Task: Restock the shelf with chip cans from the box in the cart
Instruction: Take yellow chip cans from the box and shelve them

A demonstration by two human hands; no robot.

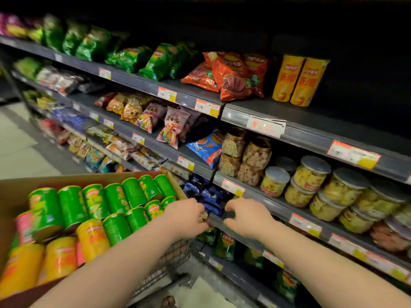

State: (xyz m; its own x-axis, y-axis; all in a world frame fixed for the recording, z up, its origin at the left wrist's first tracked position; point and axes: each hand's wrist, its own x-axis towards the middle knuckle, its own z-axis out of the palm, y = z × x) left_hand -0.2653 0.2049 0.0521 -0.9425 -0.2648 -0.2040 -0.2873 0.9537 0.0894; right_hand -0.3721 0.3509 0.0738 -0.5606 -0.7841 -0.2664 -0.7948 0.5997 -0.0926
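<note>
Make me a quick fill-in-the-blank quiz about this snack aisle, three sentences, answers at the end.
1. The two cans standing on the shelf are ____ in colour.
2. The far row of cans in the box is ____.
3. The jars with grey lids stand one shelf ____ the two cans.
Answers: yellow; green; below.

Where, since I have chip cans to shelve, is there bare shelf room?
The upper shelf is bare right of the two yellow cans, back to the dark rear wall. A narrow gap lies between those cans and the orange bags. Crowded: the jars below and green bags leftward.
</note>
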